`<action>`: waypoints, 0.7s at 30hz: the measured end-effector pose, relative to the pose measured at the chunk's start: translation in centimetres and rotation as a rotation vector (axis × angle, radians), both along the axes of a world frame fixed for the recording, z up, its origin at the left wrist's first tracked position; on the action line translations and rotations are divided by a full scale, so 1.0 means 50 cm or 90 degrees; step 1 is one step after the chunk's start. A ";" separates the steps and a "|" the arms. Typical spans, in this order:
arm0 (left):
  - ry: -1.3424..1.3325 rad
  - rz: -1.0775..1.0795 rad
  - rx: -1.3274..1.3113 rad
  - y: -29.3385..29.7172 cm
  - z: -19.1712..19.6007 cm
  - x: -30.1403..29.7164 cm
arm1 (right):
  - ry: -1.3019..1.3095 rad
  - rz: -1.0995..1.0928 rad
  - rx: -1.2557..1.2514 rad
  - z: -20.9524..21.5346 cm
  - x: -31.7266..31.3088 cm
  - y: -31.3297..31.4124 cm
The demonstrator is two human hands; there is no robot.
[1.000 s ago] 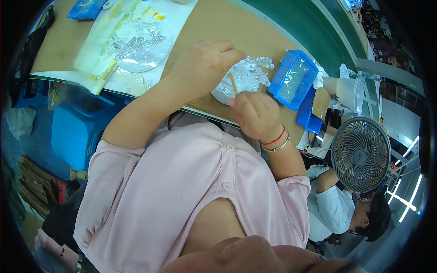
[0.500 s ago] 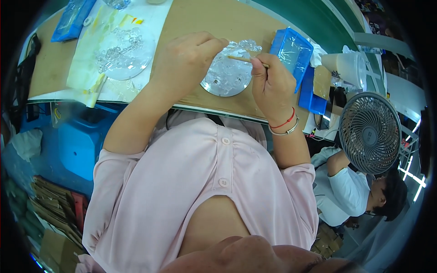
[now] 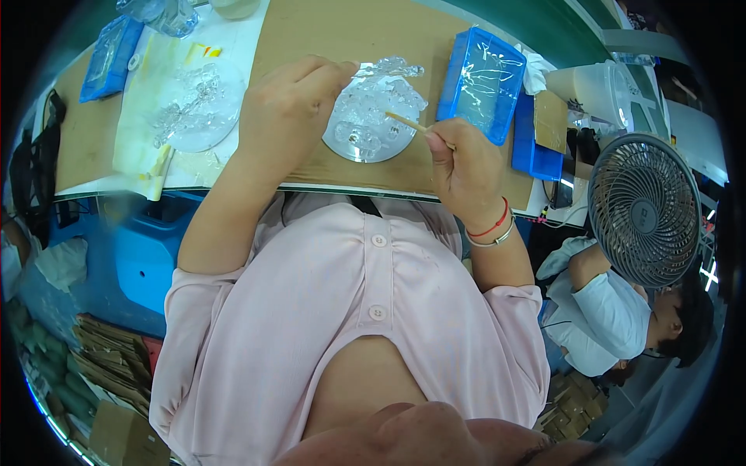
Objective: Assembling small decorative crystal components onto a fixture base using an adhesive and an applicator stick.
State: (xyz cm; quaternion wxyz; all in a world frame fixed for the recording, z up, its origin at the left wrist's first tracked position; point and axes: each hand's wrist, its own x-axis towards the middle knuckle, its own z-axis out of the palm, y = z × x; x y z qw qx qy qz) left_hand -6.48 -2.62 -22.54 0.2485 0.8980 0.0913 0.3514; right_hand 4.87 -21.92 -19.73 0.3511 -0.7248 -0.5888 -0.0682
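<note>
Blue tray: clear contents; right hand pinches stick; left hand: hold unclear.

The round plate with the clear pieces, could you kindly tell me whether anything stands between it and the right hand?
Nothing visible blocks the right hand; the wooden stick it holds reaches over the clear pieces on the round plate. The blue tray sits off to the right, not between them.

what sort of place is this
Probably a workshop or small factory floor: a brown-topped workbench bears small clear parts, another person is close by, and flat brown sheets are stacked at lower left.
</note>
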 end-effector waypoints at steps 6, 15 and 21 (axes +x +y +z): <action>-0.017 -0.063 -0.163 0.003 0.006 0.024 | 0.044 -0.114 0.023 -0.014 0.027 -0.015; 0.055 -0.009 -0.165 -0.013 -0.010 0.026 | 0.158 -0.193 0.037 -0.033 0.054 -0.037; 0.057 0.000 -0.132 -0.012 -0.005 0.028 | 0.116 -0.122 0.078 -0.052 0.062 -0.064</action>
